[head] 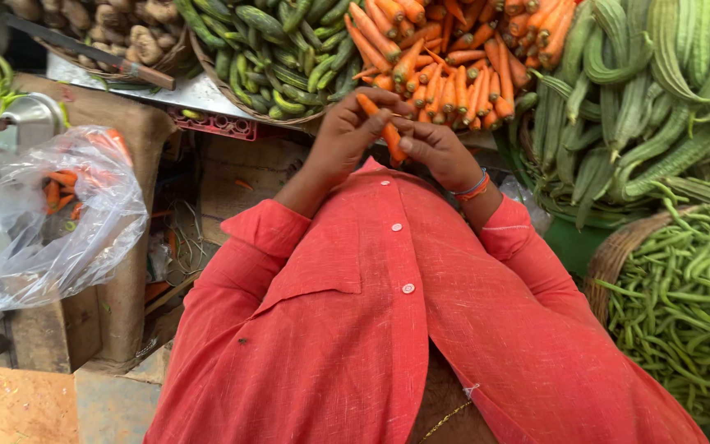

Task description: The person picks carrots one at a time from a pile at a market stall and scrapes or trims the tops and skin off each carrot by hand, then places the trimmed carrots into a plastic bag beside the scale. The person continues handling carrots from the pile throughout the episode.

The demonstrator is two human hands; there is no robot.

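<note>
Both my hands hold one orange carrot (390,140) just in front of my chest, over my red buttoned shirt (371,312). My left hand (345,136) grips its upper end with the fingers curled over it. The lower part is pinched by my right hand (441,154), which wears an orange and blue wristband. Right behind the hands lies a heap of carrots (454,57) on the stall.
Green cucumbers (281,57) fill a basket left of the carrot heap. Long ridged gourds (659,90) are stacked at the right, above a woven basket (610,259) of green beans (684,312). A clear plastic bag (51,214) with a few carrots sits at the left on a wooden box.
</note>
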